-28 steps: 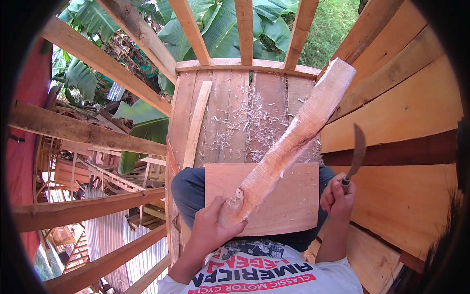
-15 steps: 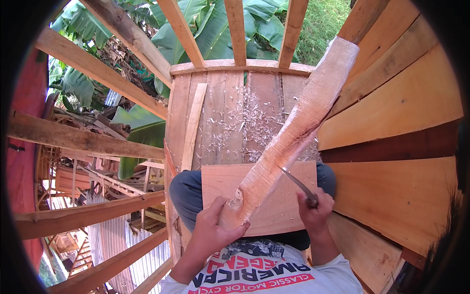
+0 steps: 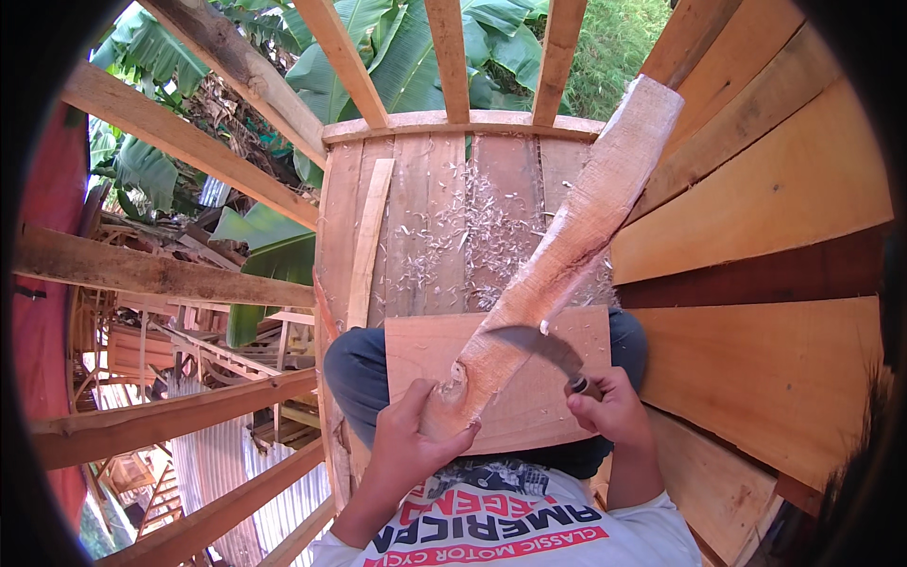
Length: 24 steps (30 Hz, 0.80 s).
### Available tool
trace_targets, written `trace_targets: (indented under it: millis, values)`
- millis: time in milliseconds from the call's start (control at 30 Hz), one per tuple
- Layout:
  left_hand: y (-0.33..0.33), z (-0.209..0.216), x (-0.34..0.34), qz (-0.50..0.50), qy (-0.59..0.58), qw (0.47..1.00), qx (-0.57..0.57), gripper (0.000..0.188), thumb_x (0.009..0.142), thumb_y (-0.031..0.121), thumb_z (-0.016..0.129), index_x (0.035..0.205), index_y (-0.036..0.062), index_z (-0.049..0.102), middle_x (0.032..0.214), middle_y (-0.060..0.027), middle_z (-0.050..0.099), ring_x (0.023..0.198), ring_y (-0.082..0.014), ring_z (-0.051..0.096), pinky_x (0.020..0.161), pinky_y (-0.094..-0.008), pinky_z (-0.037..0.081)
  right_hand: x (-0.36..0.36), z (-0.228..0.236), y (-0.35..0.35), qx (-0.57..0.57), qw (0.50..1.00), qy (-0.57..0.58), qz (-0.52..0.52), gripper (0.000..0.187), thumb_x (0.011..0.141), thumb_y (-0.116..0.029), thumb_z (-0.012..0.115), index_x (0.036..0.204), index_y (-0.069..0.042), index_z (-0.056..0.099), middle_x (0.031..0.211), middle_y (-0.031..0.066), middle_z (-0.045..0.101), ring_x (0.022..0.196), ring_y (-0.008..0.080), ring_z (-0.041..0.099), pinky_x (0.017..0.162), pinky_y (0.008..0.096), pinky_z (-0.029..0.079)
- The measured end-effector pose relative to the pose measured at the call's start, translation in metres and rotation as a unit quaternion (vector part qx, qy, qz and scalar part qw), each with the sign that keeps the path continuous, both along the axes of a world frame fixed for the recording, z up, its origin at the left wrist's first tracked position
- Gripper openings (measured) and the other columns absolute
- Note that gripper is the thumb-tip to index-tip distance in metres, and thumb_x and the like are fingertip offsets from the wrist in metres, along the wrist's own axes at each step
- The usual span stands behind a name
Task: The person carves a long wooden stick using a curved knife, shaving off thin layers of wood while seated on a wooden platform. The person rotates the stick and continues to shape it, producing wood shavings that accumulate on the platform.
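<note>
A long, rough wooden plank (image 3: pixel 578 236) slants from my lap up to the far right. My left hand (image 3: pixel 408 437) grips its near end, thumb on one edge and fingers on the other. In my right hand (image 3: pixel 609 406) is the handle of a curved knife (image 3: pixel 548 346) with a dark, sickle-like blade. The blade lies across the plank's right edge, its tip over the upper face. A small pale shaving (image 3: pixel 544 327) shows at the blade's back. Beneath the plank, a flat board (image 3: pixel 425 354) rests across my legs.
Wood shavings (image 3: pixel 501 222) litter the plank floor (image 3: pixel 406 151) ahead. A narrow wooden strip (image 3: pixel 369 241) lies there on the left. Slatted rails (image 3: pixel 170 269) stand at left and front, with broad boards (image 3: pixel 756 369) along the right. Large green leaves (image 3: pixel 387 76) hang beyond.
My right hand has turned the knife so its blade swung left and flat across the plank. A small shaving now shows by the blade. My left hand keeps its grip.
</note>
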<state>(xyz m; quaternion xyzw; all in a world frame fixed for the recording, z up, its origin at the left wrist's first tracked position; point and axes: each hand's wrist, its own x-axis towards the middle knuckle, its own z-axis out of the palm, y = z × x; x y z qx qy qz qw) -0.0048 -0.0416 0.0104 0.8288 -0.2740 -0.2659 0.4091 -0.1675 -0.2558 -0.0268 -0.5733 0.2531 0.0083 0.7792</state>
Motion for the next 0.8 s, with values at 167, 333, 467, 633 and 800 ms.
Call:
trace_targets:
  millis: [167,333,467,633,800]
  values:
    - [0.001,-0.002,0.0,0.001,-0.019,1.0,-0.006,0.05,0.066,0.022,0.081,0.103,0.0014,0.054,0.083,-0.0183,0.066,0.078,-0.031,0.069,0.067,-0.0341,0.052,0.0,-0.009,0.0,-0.099,0.994,-0.02,-0.045,0.02,0.085,-0.017,0.069,0.076,-0.002,0.059,0.055,-0.0072,0.044,0.052,0.0008,0.038,0.046,0.0224,0.03]
    - [-0.001,0.002,-0.002,-0.005,0.013,1.0,-0.008,0.05,0.067,0.024,0.08,0.104,0.0013,0.054,0.083,-0.0183,0.066,0.078,-0.0312,0.069,0.068,-0.034,0.052,0.016,-0.021,0.015,-0.569,0.784,-0.138,-0.207,0.02,0.086,-0.017,0.068,0.078,-0.003,0.056,0.055,-0.0054,0.045,0.047,0.0029,0.04,0.044,0.0233,0.031]
    - [0.012,-0.006,-0.007,-0.021,0.052,0.998,0.033,0.05,0.068,0.024,0.08,0.103,0.0016,0.054,0.083,-0.0187,0.066,0.078,-0.0312,0.069,0.068,-0.0339,0.052,0.009,-0.02,-0.03,-0.136,0.885,-0.113,-0.431,0.022,0.095,-0.025,0.056,0.089,-0.006,0.047,0.054,-0.0012,0.042,0.038,0.0067,0.036,0.035,0.0213,0.03]
    - [0.009,-0.012,-0.001,-0.003,0.009,1.0,0.001,0.049,0.067,0.024,0.081,0.102,0.0018,0.055,0.083,-0.0192,0.066,0.077,-0.0316,0.069,0.067,-0.0346,0.052,-0.014,0.005,-0.017,0.018,0.989,-0.078,-0.128,0.018,0.09,-0.016,0.062,0.079,-0.005,0.053,0.059,-0.0015,0.048,0.046,0.0038,0.041,0.042,0.0205,0.03]
    - [0.006,-0.005,-0.003,-0.007,0.003,1.0,0.009,0.049,0.067,0.023,0.08,0.102,0.0017,0.054,0.083,-0.0186,0.065,0.078,-0.0328,0.068,0.067,-0.0354,0.052,0.002,0.002,0.003,0.011,1.0,0.013,0.015,0.013,0.085,-0.013,0.067,0.081,-0.003,0.06,0.063,-0.008,0.044,0.059,0.001,0.037,0.051,0.0219,0.03]
